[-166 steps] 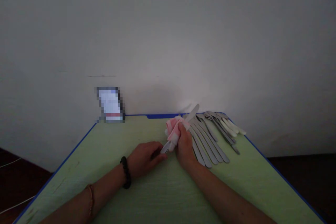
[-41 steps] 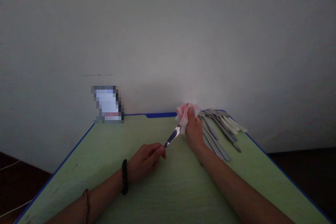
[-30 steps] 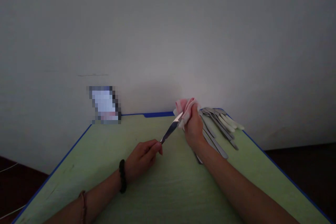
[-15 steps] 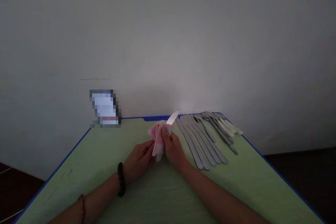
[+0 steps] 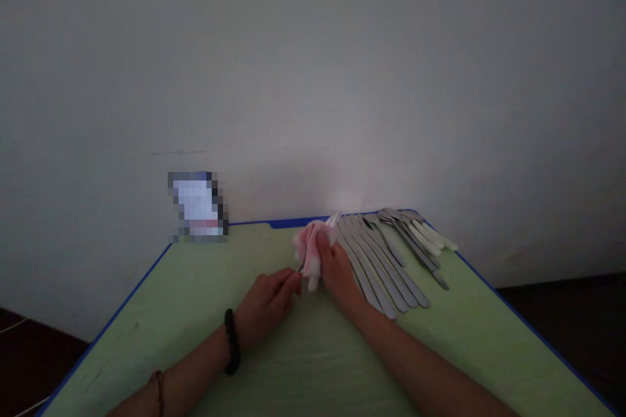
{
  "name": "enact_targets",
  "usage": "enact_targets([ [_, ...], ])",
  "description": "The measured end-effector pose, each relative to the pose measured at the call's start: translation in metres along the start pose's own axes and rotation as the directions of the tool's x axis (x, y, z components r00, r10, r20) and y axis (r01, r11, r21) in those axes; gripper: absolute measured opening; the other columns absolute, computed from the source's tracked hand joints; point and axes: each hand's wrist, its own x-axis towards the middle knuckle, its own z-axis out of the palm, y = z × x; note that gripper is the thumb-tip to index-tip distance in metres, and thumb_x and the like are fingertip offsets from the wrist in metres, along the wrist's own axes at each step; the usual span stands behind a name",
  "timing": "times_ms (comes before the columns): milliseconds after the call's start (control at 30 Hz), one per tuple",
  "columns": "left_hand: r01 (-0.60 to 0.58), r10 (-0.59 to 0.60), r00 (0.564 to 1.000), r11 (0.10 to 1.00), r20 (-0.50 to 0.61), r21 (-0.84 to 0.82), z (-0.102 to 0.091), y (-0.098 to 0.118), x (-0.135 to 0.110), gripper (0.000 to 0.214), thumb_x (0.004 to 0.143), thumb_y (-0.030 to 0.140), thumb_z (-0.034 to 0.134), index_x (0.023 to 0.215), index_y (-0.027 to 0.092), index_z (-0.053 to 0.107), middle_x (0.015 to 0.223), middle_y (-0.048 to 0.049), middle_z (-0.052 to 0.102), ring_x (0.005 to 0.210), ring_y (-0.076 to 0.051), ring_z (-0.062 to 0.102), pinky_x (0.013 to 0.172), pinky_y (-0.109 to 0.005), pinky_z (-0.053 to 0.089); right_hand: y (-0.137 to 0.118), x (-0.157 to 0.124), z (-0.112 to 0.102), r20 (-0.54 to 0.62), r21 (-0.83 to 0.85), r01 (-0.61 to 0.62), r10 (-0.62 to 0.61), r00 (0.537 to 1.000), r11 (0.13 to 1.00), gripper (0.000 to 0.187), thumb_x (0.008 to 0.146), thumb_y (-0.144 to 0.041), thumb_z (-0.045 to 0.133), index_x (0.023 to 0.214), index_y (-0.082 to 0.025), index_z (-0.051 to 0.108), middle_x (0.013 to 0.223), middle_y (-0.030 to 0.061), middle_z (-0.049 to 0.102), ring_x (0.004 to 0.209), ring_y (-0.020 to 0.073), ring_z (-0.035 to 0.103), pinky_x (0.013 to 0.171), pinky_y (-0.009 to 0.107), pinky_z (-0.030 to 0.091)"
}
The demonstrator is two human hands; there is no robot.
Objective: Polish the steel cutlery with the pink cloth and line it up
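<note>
My left hand [image 5: 268, 303] pinches the handle end of a metal table knife [image 5: 334, 219] near the middle of the green table [image 5: 313, 352]. My right hand [image 5: 337, 270] is closed round a pink and white cloth [image 5: 309, 249] that wraps the knife's middle. Only the blade tip shows beyond the cloth, pointing toward the wall. A black bead bracelet sits on my left wrist.
A fanned row of several metal knives and spoons [image 5: 386, 260] lies just right of my right hand; some have white handles [image 5: 433, 236]. A blurred small object [image 5: 197, 207] stands at the table's far left edge against the wall. Blue trim borders the table.
My right hand slid the cloth out to the blade tip, back down to the handle, and now toward the tip again. My left hand kept hold of the handle.
</note>
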Motion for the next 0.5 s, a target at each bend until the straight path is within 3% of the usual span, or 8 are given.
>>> enact_targets([
  [100,-0.021,0.021,0.999,1.0,-0.035,-0.006,-0.002,-0.002,0.002,0.039,0.091,0.045,0.031,0.071,0.018,0.051,0.053,0.0046,0.045,0.047,-0.011,0.04,0.047,-0.022,0.032,0.003,-0.012,0.012,0.086,-0.027,0.03,-0.028,0.996,0.999,0.05,0.081,-0.062,0.042,0.062,-0.018,0.052,0.056,0.0004,0.048,0.052,0.0126,0.042,0.049,0.025,0.031],
  [233,-0.032,0.031,0.998,0.999,-0.047,-0.029,-0.002,0.001,0.001,0.038,0.089,0.046,0.035,0.067,0.018,0.05,0.052,0.0046,0.045,0.047,-0.011,0.04,0.047,-0.022,0.031,0.003,-0.014,0.015,0.099,-0.047,0.064,-0.059,0.993,0.997,0.048,0.082,-0.06,0.043,0.064,-0.017,0.053,0.057,0.0002,0.049,0.054,0.0124,0.042,0.051,0.025,0.033],
  [400,0.057,-0.053,0.998,0.977,0.024,-0.208,-0.002,0.005,-0.002,0.044,0.089,0.054,0.033,0.068,0.019,0.049,0.048,0.0056,0.045,0.041,-0.01,0.039,0.042,-0.021,0.032,0.002,-0.01,0.008,0.088,0.065,0.021,-0.027,0.996,0.998,0.052,0.08,-0.066,0.042,0.064,-0.017,0.051,0.057,-0.0008,0.048,0.054,0.0114,0.041,0.05,0.024,0.034],
  [500,0.108,-0.07,0.986,0.96,0.15,-0.259,-0.004,0.004,-0.003,0.048,0.09,0.054,0.029,0.073,0.017,0.054,0.045,0.0039,0.049,0.039,-0.011,0.043,0.043,-0.022,0.036,0.006,-0.007,0.005,0.112,0.148,-0.032,0.016,0.994,0.988,0.053,0.079,-0.068,0.043,0.067,-0.017,0.053,0.056,-0.0005,0.049,0.051,0.0115,0.042,0.048,0.024,0.034],
])
